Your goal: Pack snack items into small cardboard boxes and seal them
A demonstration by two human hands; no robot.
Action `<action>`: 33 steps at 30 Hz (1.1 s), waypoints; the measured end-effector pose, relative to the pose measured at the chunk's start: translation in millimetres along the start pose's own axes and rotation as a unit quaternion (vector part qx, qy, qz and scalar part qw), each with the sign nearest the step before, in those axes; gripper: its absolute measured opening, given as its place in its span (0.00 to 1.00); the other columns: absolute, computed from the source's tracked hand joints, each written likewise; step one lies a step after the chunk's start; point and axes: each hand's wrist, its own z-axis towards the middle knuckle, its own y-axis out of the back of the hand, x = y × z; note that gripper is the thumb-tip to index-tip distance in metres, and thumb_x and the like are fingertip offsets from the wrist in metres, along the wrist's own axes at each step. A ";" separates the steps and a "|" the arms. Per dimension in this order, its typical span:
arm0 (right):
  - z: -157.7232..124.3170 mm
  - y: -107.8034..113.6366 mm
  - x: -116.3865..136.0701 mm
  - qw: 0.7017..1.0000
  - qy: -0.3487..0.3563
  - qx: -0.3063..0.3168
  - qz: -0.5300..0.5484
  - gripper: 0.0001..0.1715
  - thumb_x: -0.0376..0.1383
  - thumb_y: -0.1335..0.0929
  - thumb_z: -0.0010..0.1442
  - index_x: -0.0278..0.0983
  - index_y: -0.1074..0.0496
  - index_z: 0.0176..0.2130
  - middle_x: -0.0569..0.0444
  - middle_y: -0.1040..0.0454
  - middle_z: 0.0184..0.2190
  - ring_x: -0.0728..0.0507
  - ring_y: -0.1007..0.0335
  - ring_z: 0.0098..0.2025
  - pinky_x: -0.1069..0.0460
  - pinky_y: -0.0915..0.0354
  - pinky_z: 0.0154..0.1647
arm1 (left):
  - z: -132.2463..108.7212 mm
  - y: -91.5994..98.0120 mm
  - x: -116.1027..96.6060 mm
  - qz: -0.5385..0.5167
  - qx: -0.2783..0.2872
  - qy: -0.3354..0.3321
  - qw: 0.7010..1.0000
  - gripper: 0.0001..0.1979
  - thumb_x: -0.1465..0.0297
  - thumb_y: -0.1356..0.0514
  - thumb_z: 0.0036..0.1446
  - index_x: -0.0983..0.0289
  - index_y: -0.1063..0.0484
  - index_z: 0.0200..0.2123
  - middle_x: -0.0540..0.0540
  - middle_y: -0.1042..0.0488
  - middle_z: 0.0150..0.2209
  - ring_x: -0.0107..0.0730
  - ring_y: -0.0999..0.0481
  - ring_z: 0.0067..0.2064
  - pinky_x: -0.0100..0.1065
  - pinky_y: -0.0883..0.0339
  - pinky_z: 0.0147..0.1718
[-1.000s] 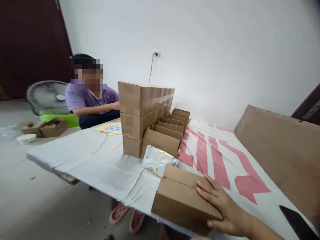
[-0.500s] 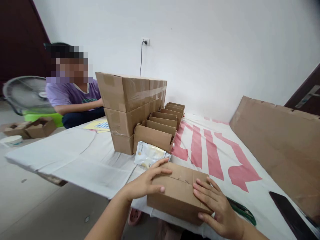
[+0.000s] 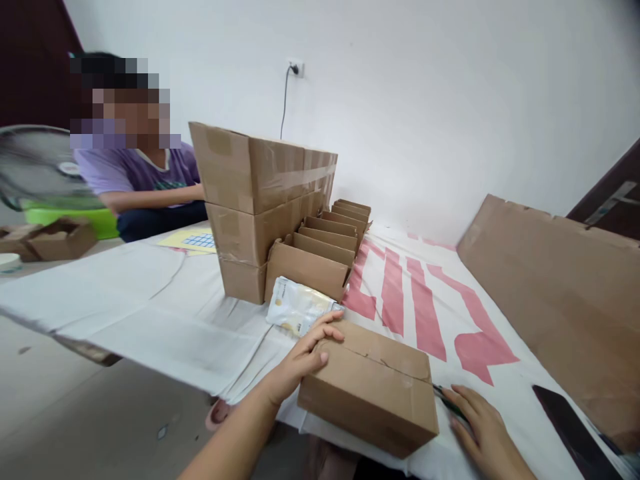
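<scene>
A closed cardboard box (image 3: pixel 370 387) lies near the table's front edge, a seam running along its top. My left hand (image 3: pixel 307 353) grips its left end, with the fingers over the top edge and the thumb on the upper face. Just off the box's right end, my right hand (image 3: pixel 477 423) has its fingers around a green utility knife (image 3: pixel 453 405). Most of the knife is hidden under the hand, and its dark tip points toward the box. Behind the left fingers, a white and yellow plastic pouch (image 3: pixel 297 307) leans against an open carton.
Taped cartons (image 3: pixel 227 233) stand stacked at centre left, beside a row of open boxes (image 3: pixel 310 267). A dark phone-like slab (image 3: pixel 575 430) lies at right, below a large cardboard sheet (image 3: pixel 555 293). Across the table sits a person in a purple shirt (image 3: pixel 135 173), near a fan (image 3: pixel 35 167).
My right hand has left the box top and moved right and down onto the utility knife. My left hand stays on the box. The view has shifted slightly.
</scene>
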 end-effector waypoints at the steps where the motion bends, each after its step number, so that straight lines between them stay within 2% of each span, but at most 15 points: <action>1: -8.2 -8.8 -5.9 1.000 -0.008 0.003 -0.003 0.22 0.43 0.34 0.60 0.44 0.30 0.54 0.48 0.22 0.45 0.37 0.23 0.44 0.43 0.24 0.37 | -0.5 -1.2 0.2 -0.009 -0.004 -0.002 1.000 0.19 0.56 0.42 0.52 0.60 0.30 0.44 0.56 0.51 0.68 0.59 0.52 0.66 0.55 0.57 0.62; 4: -20.5 -24.9 -17.3 1.000 -0.017 0.006 0.026 0.21 0.41 0.36 0.61 0.44 0.30 0.54 0.49 0.22 0.41 0.39 0.22 0.40 0.45 0.24 0.35 | -1.8 -3.6 -2.7 -0.030 -0.013 -0.005 0.999 0.19 0.56 0.42 0.52 0.60 0.31 0.43 0.56 0.51 0.68 0.58 0.50 0.66 0.53 0.57 0.61; 6: -14.4 -24.4 -20.8 0.998 -0.024 0.010 0.057 0.20 0.39 0.37 0.62 0.45 0.31 0.54 0.50 0.23 0.40 0.40 0.23 0.40 0.46 0.24 0.36 | -1.9 -4.0 -3.6 -0.035 -0.016 -0.007 0.999 0.19 0.56 0.41 0.52 0.60 0.31 0.44 0.57 0.51 0.68 0.58 0.50 0.66 0.52 0.57 0.61; 8: 4.6 -15.5 -21.6 0.997 -0.037 -0.003 0.073 0.21 0.38 0.38 0.63 0.44 0.33 0.55 0.49 0.24 0.41 0.39 0.23 0.41 0.46 0.25 0.37 | -1.1 -3.5 -1.8 -0.038 -0.016 -0.012 0.999 0.21 0.56 0.41 0.51 0.60 0.31 0.45 0.57 0.50 0.67 0.57 0.51 0.66 0.52 0.57 0.62; 11: 53.6 9.8 -12.6 0.995 -0.040 -0.061 0.069 0.22 0.38 0.39 0.65 0.43 0.36 0.58 0.47 0.27 0.44 0.38 0.26 0.43 0.44 0.27 0.39 | 1.0 -1.8 4.1 -0.041 -0.009 -0.025 0.999 0.23 0.56 0.40 0.50 0.60 0.32 0.47 0.59 0.48 0.66 0.57 0.52 0.67 0.52 0.57 0.62; 14: 111.8 41.2 17.1 0.991 0.011 -0.116 0.069 0.24 0.35 0.38 0.65 0.43 0.38 0.59 0.46 0.29 0.46 0.38 0.30 0.46 0.42 0.33 0.44 | 2.1 -0.7 8.3 -0.043 -0.008 -0.032 0.999 0.24 0.57 0.41 0.50 0.60 0.33 0.49 0.58 0.47 0.66 0.57 0.53 0.67 0.53 0.57 0.62; 17: 160.7 65.3 63.5 0.983 0.116 -0.135 0.051 0.23 0.29 0.39 0.64 0.44 0.33 0.56 0.49 0.28 0.44 0.41 0.30 0.44 0.41 0.39 0.50 | 1.9 -0.9 8.1 -0.043 -0.013 -0.039 0.998 0.25 0.59 0.42 0.51 0.60 0.33 0.52 0.58 0.46 0.66 0.57 0.54 0.67 0.53 0.60 0.63; 21: 200.6 73.0 117.7 0.967 0.225 -0.118 0.037 0.22 0.27 0.40 0.64 0.42 0.29 0.53 0.49 0.26 0.45 0.42 0.32 0.47 0.40 0.49 0.57 | 1.2 -2.8 4.5 -0.058 -0.017 -0.035 0.998 0.30 0.60 0.41 0.50 0.60 0.37 0.58 0.58 0.45 0.65 0.56 0.54 0.68 0.52 0.62 0.64; 25: 217.5 67.9 135.6 0.956 0.277 -0.091 0.018 0.23 0.26 0.40 0.63 0.41 0.30 0.54 0.47 0.27 0.46 0.41 0.34 0.48 0.39 0.51 0.57 | 1.2 -4.3 4.0 -0.109 -0.008 -0.030 0.994 0.34 0.61 0.41 0.50 0.60 0.41 0.61 0.58 0.43 0.64 0.55 0.49 0.66 0.51 0.58 0.63; 33: 210.4 74.8 115.0 0.952 0.297 -0.066 -0.019 0.24 0.27 0.37 0.60 0.39 0.31 0.55 0.46 0.27 0.47 0.40 0.33 0.48 0.37 0.50 0.58 | 2.9 -0.3 13.0 -0.062 -0.007 -0.041 0.997 0.33 0.59 0.42 0.50 0.59 0.40 0.60 0.56 0.46 0.65 0.56 0.53 0.67 0.52 0.60 0.64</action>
